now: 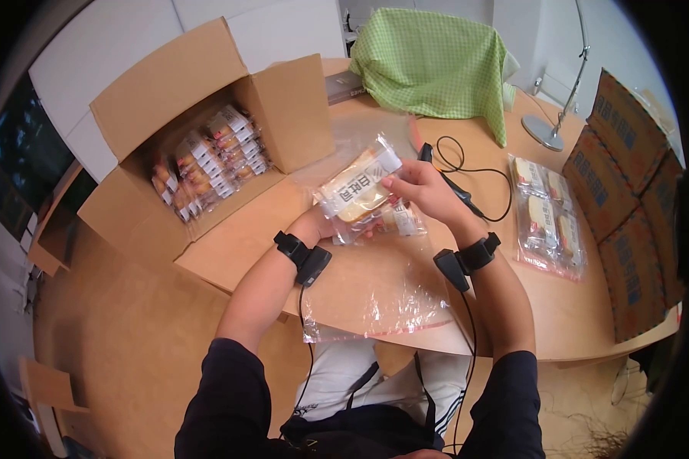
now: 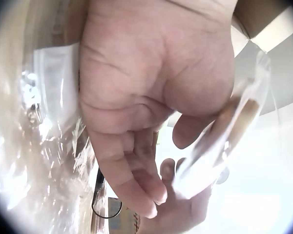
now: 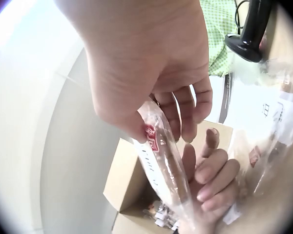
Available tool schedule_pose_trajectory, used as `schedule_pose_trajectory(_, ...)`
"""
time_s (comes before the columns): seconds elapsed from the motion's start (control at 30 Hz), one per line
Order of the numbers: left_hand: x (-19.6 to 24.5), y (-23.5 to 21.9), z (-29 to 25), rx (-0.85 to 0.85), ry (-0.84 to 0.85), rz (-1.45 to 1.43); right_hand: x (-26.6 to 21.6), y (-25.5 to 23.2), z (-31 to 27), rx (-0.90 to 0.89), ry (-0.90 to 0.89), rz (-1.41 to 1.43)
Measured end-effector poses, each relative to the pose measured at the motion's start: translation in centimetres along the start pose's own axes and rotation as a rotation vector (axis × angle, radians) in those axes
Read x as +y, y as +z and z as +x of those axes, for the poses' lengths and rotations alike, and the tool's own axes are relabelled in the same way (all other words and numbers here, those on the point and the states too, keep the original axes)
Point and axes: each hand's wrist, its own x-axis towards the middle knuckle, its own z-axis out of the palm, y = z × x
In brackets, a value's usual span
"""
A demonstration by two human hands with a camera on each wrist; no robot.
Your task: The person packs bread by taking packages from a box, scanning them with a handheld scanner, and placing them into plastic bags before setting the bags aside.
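Has a clear bag [image 1: 379, 298] spread across the table's [image 1: 563, 317] near edge. Above the surface beyond, pinches a wrapped bread packet [image 1: 356, 191] between right hand's [image 1: 427, 191] thumb and fingers; holds the left hand [image 2: 141, 102] close by, fingers loosely bent, apparently gripping nothing. Seems midway through bagging, judging by the bagged packets [image 1: 543, 218] toward the right edge. Probably calls for lining up, then sliding into the bag.

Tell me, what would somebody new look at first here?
Probably the wrapped snack in the right hand, mid-picture in the head view. Then maybe the big open box on the left with more packs inside, and the green checked cloth at the back of the table.
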Motion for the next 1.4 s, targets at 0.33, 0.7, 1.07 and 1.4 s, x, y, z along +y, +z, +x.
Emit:
schedule_pose_trajectory(0.33, 0.6, 1.1, -0.2, -0.067, -0.002, 0.203, -1.1, -2.1, -7.6, 0.058, 0.236, 0.435)
schedule_pose_trajectory(0.7, -3.3, 12.5, -13.2, -0.233, 0.221, 2.114, -3.3, 0.6, -24.6, 0.326, 0.306, 0.613)
schedule_pose_trajectory(1.07, -3.5, 12.2, -14.2, -0.139, 0.256, 2.092, -2.8, 3.6, -28.3, 0.111, 0.277, 0.405)
schedule_pose_trajectory(1.4, -2.6, 11.9, -14.7, -0.078, 0.25, 2.003, -2.2, 5.8, -28.2, 0.11, 0.245, 0.531)
